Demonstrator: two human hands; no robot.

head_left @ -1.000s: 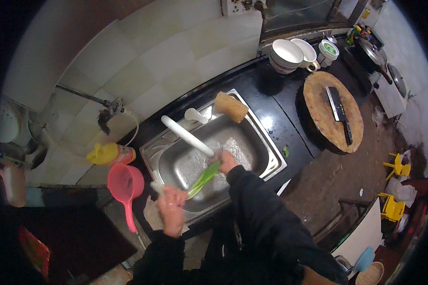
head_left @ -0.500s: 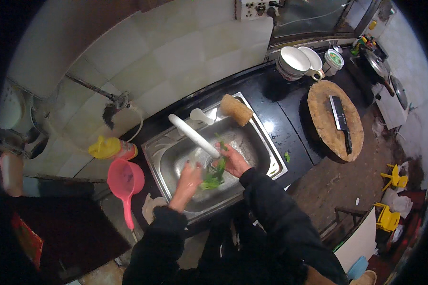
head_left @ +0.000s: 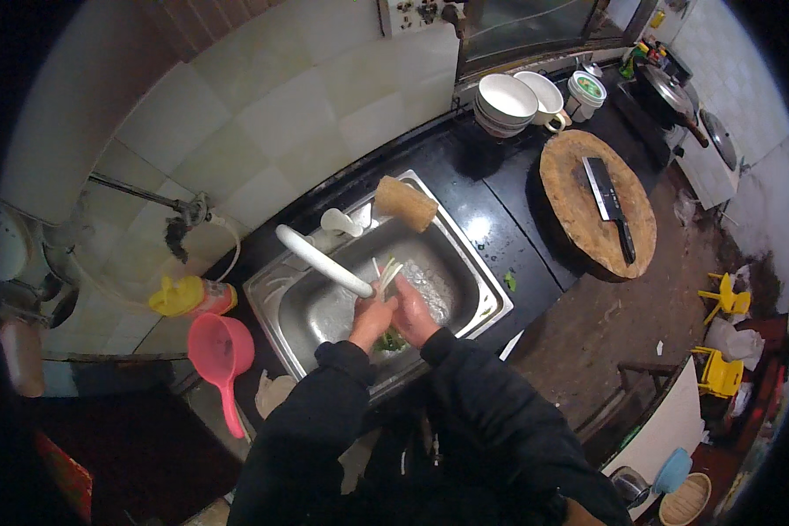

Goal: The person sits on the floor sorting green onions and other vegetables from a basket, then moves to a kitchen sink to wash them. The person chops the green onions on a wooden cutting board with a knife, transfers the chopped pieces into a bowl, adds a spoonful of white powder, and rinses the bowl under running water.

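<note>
My left hand (head_left: 371,319) and my right hand (head_left: 414,314) are together beneath the white faucet (head_left: 323,259), over the steel sink (head_left: 495,302). Both are closed round a bunch of leafy greens, whose pale stems (head_left: 391,268) poke up above my fingers. Some green leaves (head_left: 389,342) hang below my hands; my fingers hide the middle of the bunch. Water shines on the sink floor beyond my right hand. A tan loofah (head_left: 405,204) lies on the sink's back rim.
A pink ladle (head_left: 221,351) and a yellow-topped bottle (head_left: 184,296) stand left of the sink. Right are a round chopping board (head_left: 579,219) with a cleaver (head_left: 601,188), stacked bowls (head_left: 506,103) and a pan (head_left: 664,95). Yellow stools (head_left: 721,373) stand on the floor at right.
My left hand has moved right to join my right hand on the greens. The bunch has turned, its pale stems now upward and leaves below. The view has shifted a little.
</note>
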